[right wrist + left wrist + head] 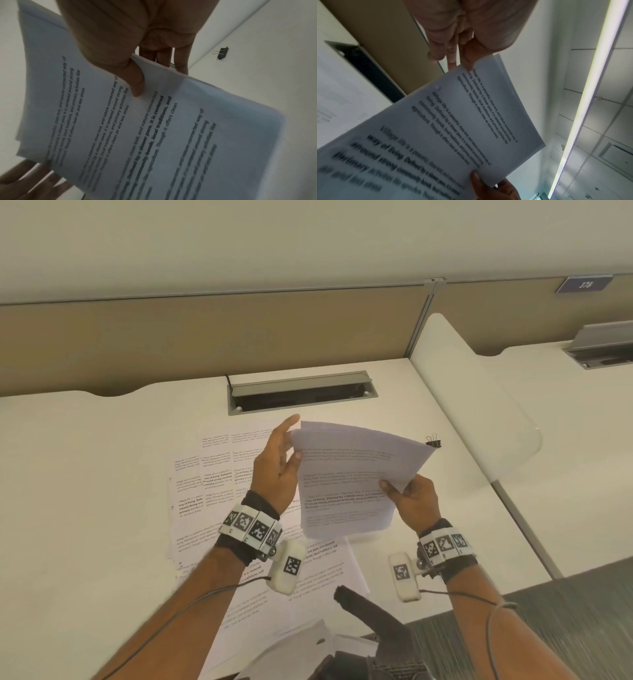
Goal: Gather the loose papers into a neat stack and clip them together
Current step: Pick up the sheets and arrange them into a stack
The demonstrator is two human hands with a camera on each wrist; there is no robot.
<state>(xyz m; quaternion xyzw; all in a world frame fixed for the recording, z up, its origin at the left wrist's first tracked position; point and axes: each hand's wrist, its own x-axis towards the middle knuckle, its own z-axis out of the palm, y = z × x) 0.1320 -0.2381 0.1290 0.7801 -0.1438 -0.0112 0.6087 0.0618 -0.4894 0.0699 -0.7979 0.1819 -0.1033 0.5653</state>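
Observation:
My right hand (407, 494) pinches a bundle of printed sheets (349, 470) at its right edge, thumb on top, and holds it tilted above the desk. The sheets in it are fanned and uneven. My left hand (286, 446) stands with straight fingers at the bundle's left edge, thumb touching the paper. In the right wrist view the thumb (137, 83) presses the bundle (154, 128), and the left hand (25, 180) shows spread behind it. The left wrist view shows the bundle (453, 128) below the left hand (453, 51). A black binder clip (433, 442) lies on the desk behind the bundle, also seen as the clip (222, 53).
Several loose printed sheets (205, 481) lie overlapping on the white desk (85, 474), more sheets (318, 573) near its front edge. A cable tray opening (301, 392) sits at the back. A clear divider (479, 412) bounds the right side. A dark chair arm (370, 611) pokes in front.

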